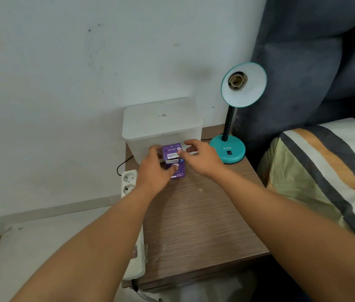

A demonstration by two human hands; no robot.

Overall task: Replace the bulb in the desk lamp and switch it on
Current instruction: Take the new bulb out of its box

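Observation:
A purple bulb box point(175, 164) stands on the wooden bedside table point(198, 225) in front of a white plastic container. My left hand point(156, 168) grips the box from the left, thumb on its front. My right hand point(200, 156) is at the box's raised top flap, fingers spread and touching it. The teal desk lamp point(228, 149) stands at the table's back right; its shade point(244, 85) faces me with an empty socket point(237, 80). A dark switch point(228, 152) sits on the lamp base.
The lidded white container point(161, 125) stands against the wall behind the box. A white power strip point(129, 184) with a black cable runs along the table's left edge. A bed with a striped cover point(329, 166) and a dark blue headboard lie to the right.

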